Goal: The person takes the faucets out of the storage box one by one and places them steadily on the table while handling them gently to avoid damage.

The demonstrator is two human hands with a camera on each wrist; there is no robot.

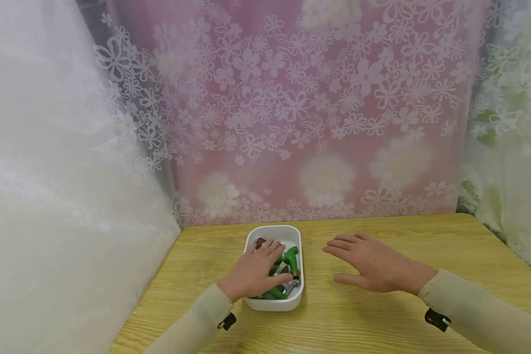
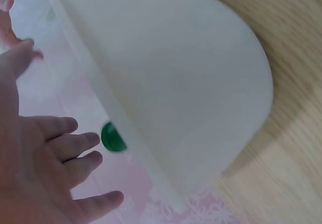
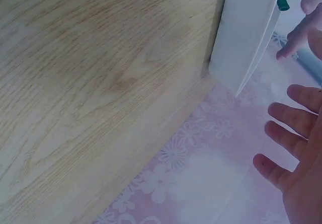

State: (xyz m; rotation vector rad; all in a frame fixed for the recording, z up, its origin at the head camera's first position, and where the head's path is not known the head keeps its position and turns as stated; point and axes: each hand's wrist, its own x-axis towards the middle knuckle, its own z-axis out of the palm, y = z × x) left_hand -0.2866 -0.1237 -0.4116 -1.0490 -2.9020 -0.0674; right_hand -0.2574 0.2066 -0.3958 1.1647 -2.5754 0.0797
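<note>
A white rectangular bin (image 1: pixel 274 305) stands on the wooden table. Inside it lie green curved pieces (image 1: pixel 293 260), a dark brown piece (image 1: pixel 260 242) and some clear or silvery parts, too jumbled to name. My left hand (image 1: pixel 257 273) hovers over the bin, palm down with fingers spread, and hides part of the contents. In the left wrist view a round green end (image 2: pixel 113 137) shows above the bin's rim, apart from the fingertips. To the right of the bin my right hand (image 1: pixel 371 263) is held above the table, fingers extended, holding nothing.
The wood-grain table (image 1: pixel 336 324) reaches back to a pink floral curtain (image 1: pixel 314 123). A white sheet (image 1: pixel 62 172) hangs along the left side, and a pale green-patterned curtain (image 1: pixel 509 147) hangs at the right. Dark clips sit on both sleeves.
</note>
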